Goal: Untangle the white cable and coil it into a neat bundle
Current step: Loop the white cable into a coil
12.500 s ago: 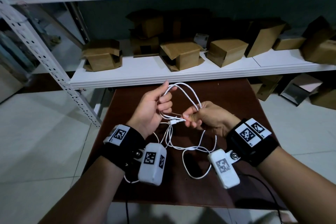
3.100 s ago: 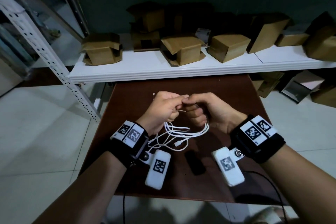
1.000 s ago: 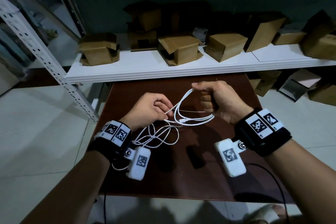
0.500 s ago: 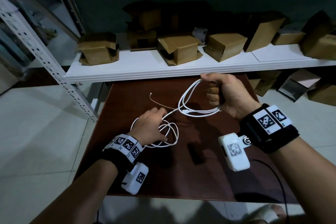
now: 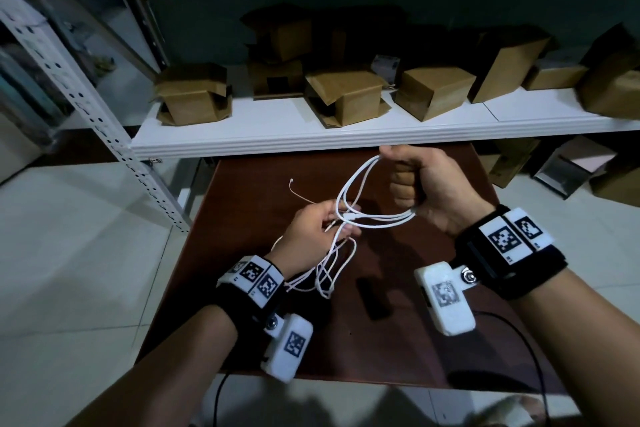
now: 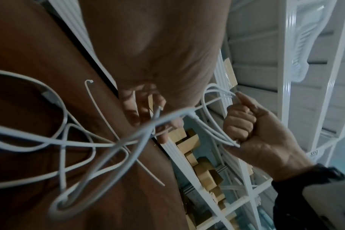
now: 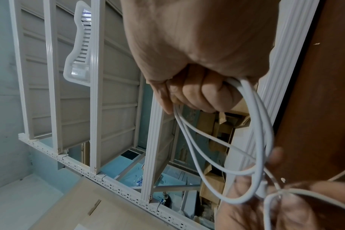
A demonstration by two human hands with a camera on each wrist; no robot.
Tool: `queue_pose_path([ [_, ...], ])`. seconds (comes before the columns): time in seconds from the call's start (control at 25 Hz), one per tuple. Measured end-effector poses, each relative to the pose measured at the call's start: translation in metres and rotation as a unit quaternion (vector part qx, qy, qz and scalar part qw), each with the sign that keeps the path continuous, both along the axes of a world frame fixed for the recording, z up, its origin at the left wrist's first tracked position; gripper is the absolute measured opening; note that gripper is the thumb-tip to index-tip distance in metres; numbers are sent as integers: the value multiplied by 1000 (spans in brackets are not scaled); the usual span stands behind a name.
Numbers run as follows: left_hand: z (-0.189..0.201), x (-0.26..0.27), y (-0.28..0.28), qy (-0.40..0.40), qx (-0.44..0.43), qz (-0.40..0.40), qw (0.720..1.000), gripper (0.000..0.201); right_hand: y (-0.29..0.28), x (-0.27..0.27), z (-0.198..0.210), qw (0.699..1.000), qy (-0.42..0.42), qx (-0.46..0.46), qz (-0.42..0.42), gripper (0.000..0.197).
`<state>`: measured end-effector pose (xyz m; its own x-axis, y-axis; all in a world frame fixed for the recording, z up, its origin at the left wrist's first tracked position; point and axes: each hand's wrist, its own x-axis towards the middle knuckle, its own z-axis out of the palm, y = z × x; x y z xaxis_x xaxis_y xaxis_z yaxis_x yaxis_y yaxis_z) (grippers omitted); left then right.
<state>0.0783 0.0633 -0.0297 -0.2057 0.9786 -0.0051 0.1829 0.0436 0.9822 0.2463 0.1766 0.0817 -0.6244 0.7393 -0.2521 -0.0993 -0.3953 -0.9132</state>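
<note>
The white cable (image 5: 360, 184) hangs in several loops between both hands above the brown table (image 5: 408, 354). My right hand (image 5: 415, 184) is a fist gripping a bunch of loops, seen in the right wrist view as the right hand (image 7: 197, 93) with the cable (image 7: 256, 124) running out of it. My left hand (image 5: 322, 229) pinches strands where they cross, with a connector (image 5: 349, 217) just past its fingertips. Slack loops (image 5: 332, 270) dangle below the left wrist. A thin white wire tie (image 5: 301, 192) sticks out to the upper left. In the left wrist view the cable (image 6: 100, 144) is a loose tangle.
A black oblong object (image 5: 372, 298) lies on the table between my wrists. A white shelf (image 5: 311, 140) with several cardboard boxes (image 5: 194, 94) runs just behind the table. A perforated white upright (image 5: 86, 104) stands at the left. More boxes (image 5: 571, 166) sit on the floor at right.
My left hand has risen off the table and moved right, back to the strands near the connector. The right hand stays raised, gripping its loops. The slack now hangs below the left hand.
</note>
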Motion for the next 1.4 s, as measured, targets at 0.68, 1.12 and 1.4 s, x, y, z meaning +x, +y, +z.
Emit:
queue_pose_path([
  [0.68,28,8,-6,-285,3,-65,956,70,-1,-3,-5,999,37,8,-11,52],
  [1.12,43,5,-4,-523,35,17,851,30,-14,-9,-7,996,77,-40,-12,55],
  [1.4,54,8,-1,-605,49,45,793,33,-25,-17,-16,987,118,-108,2,55],
])
